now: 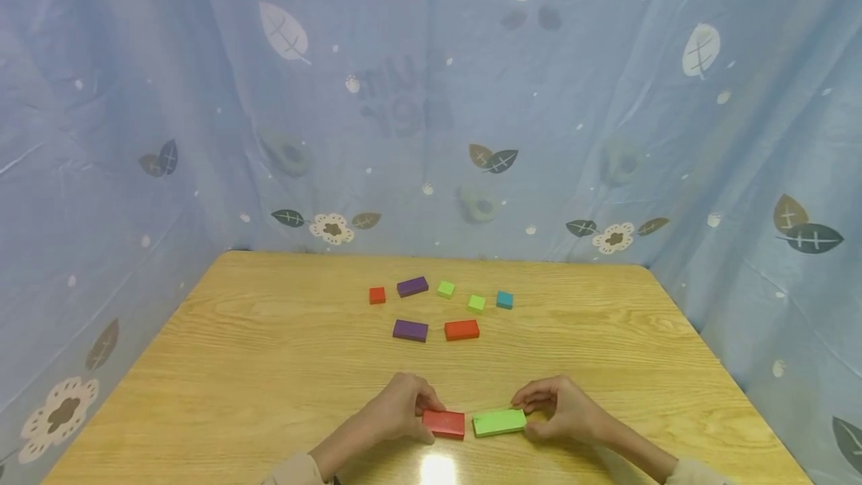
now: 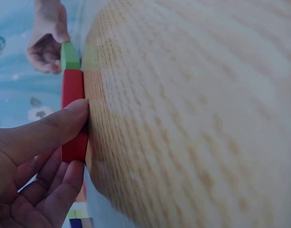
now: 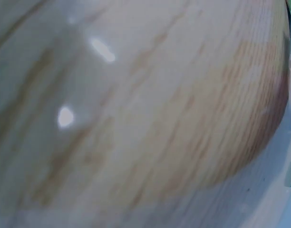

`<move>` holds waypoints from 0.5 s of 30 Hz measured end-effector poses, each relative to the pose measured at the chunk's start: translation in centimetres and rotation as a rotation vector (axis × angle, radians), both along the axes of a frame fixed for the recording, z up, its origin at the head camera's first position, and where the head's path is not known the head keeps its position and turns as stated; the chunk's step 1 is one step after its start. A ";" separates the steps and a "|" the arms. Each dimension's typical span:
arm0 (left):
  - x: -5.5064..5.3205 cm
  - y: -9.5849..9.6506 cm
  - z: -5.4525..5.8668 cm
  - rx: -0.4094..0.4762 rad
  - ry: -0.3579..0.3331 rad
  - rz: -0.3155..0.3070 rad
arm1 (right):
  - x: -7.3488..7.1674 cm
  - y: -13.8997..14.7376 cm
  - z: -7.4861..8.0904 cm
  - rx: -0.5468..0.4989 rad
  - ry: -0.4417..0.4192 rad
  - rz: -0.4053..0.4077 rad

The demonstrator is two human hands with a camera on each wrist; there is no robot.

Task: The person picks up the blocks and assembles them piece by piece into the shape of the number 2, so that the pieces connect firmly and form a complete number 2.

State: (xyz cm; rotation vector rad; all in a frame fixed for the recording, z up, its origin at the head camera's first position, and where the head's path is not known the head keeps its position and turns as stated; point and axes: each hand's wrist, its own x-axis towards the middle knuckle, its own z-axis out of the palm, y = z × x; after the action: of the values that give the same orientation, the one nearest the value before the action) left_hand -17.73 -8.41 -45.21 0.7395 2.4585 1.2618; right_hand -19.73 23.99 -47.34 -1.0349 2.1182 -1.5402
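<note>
Left hand (image 1: 397, 409) fingers pinch red block (image 1: 444, 424), right hand (image 1: 562, 409) fingers pinch green block (image 1: 499, 422); both blocks lie flat, just beside each other, on near edge of wooden surface (image 1: 269, 365).

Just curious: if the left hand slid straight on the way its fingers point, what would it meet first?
Probably the green block: the left hand holds the red block, pointing toward it, a small gap between.

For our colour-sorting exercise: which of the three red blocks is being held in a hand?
The red block nearest the person, gripped by the left hand beside the long green block; the other two lie untouched farther back.
</note>
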 end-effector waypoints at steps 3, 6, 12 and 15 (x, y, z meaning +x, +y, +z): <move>0.1 0.1 0.1 0.000 0.005 0.003 | 0.0 0.2 0.0 0.013 0.004 -0.008; 0.1 0.1 0.2 -0.004 0.023 0.001 | 0.0 0.4 -0.1 0.016 0.007 -0.013; 0.0 0.0 0.2 0.003 0.011 -0.005 | 0.0 0.5 -0.3 -0.011 0.024 0.008; -0.1 0.0 0.0 0.005 0.009 -0.008 | 0.0 0.8 -0.3 -0.004 0.015 -0.003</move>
State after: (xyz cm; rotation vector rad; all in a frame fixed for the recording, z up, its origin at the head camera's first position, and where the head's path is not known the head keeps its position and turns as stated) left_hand -17.80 -8.42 -45.16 0.7566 2.4577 1.2655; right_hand -19.77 24.77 -47.64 -1.0480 2.1283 -1.5439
